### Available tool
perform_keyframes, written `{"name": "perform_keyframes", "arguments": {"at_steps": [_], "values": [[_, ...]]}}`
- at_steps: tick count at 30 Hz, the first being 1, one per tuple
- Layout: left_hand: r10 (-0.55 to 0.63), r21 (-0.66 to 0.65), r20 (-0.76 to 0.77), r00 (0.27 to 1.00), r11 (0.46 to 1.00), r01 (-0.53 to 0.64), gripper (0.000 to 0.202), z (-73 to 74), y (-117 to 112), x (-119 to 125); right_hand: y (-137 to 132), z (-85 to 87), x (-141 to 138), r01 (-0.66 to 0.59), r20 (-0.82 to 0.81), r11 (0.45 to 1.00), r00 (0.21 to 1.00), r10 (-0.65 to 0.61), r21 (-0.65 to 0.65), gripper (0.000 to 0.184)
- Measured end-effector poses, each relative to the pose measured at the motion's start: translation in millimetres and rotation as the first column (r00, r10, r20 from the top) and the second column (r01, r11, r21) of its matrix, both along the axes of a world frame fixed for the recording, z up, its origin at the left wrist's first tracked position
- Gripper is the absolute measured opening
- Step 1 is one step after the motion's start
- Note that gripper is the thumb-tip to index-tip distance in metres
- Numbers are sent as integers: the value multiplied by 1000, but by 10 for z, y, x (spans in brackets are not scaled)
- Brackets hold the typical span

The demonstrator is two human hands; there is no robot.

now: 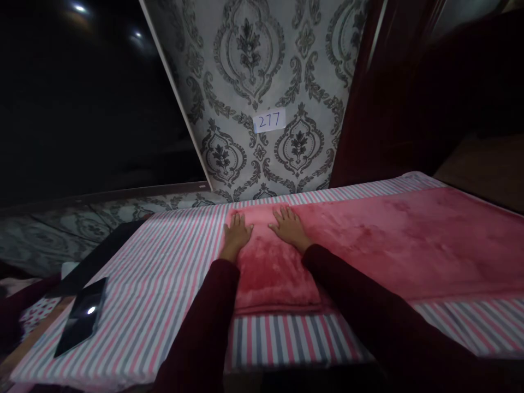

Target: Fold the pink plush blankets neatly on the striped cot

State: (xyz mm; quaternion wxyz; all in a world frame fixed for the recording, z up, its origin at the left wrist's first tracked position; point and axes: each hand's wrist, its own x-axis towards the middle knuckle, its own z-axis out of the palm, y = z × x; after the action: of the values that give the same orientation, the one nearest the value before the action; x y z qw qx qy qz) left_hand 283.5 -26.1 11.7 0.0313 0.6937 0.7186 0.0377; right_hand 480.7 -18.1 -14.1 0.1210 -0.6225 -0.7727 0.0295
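Note:
A plush pink-red blanket (278, 273) lies on a table with a striped cloth (172, 245). Its left end is folded over into a thicker layered section, while the rest stretches flat to the right. My left hand (238, 233) rests palm down near the far left corner of the folded section, fingers spread. Beside it, my right hand (290, 228) also presses flat on the fold near its far edge, fingers apart. Neither hand grips the fabric.
A dark tablet or phone (84, 316) lies at the table's left end. Behind the table, a large black screen (90, 98) stands at left against patterned wallpaper. A paper label reading 277 (269, 120) is on the wall. Dark red wooden furniture (385, 109) stands at right.

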Motion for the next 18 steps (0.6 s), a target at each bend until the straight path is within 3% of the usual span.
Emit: {"name": "perform_keyframes", "arguments": {"at_steps": [4,11,14,18], "values": [[0,-31,-44,999,1000,-2,71,-147,10,-29,16,-152,26,17,1,999,1000,-17,27,73],[13,-15,-52,999,1000,-14,70,-156,74,-47,-14,-26,11,22,-18,1000,1000,-22,-18,71],[2,-41,-42,999,999,-4,67,-73,70,-47,-42,71,33,22,-32,997,999,-24,-70,70],[-38,-138,8,999,990,39,62,223,164,-82,2,247,-19,3,-30,992,1000,-7,-127,64]]}}
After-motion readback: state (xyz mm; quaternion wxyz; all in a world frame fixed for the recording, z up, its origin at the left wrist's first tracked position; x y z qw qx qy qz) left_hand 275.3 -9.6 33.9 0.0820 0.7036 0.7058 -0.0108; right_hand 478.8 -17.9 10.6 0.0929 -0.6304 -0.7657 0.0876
